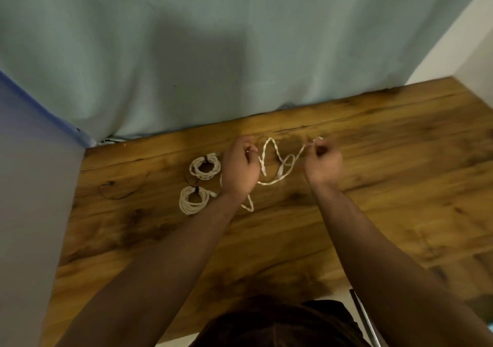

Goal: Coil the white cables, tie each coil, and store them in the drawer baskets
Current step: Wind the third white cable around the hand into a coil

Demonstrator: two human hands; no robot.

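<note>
Two tied coils (194, 200) sit at left on the desk (373, 186), just beside your left hand (240, 169). The loose cable (279, 172) sags w/ a crossed loop: pull the ends apart & it'll prob. knot. Left fingers curl round one stretch, right hand (324, 164) pinches the end. Both forearms reach fwd, knuckles up.

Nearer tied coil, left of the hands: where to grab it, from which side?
Take the nearer coil at its dark tie, on the far side of the ring, where the strands are bundled. It lies flat on the table, so come straight down and pinch across the band; its left side is free, while the left hand is close on its right.
</note>
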